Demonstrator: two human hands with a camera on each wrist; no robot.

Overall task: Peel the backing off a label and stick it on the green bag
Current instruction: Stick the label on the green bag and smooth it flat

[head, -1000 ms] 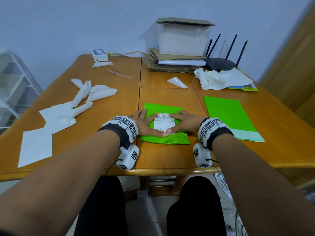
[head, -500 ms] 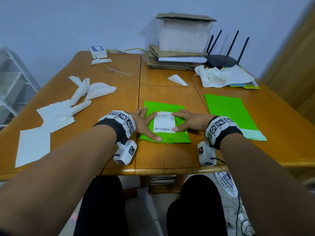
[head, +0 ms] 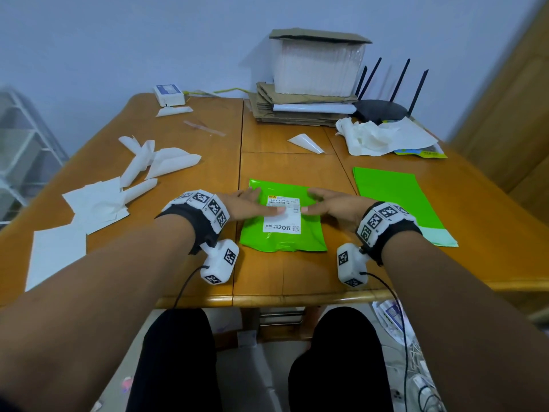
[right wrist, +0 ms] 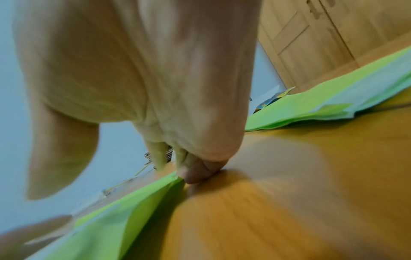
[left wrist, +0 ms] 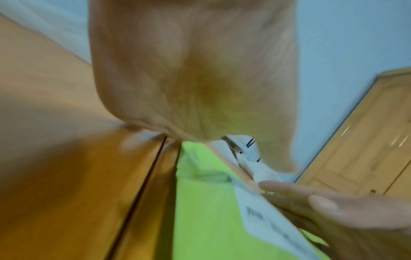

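A small green bag [head: 282, 239] lies flat near the table's front edge, with a white printed label [head: 282, 223] lying on its middle. My left hand [head: 252, 205] rests flat on the bag's left part, its thumb pressing the label's upper half. My right hand [head: 329, 203] lies flat on the bag's right part, thumb tip at the label's right edge. In the left wrist view the green bag [left wrist: 200, 211] and label [left wrist: 266, 218] show under straight fingers. In the right wrist view my fingertips [right wrist: 195, 172] touch the table beside the bag's edge [right wrist: 133, 202].
A second green bag [head: 395, 200] lies flat to the right. Peeled white backing sheets [head: 98, 200] are scattered at the left. At the back stand a stack of cardboard with a white box [head: 315, 75], a black router [head: 383, 110] and crumpled paper [head: 380, 135].
Both thumbs have slid up the label from its lower edge to its upper half, pressing it onto the bag. The bag and label have not shifted.
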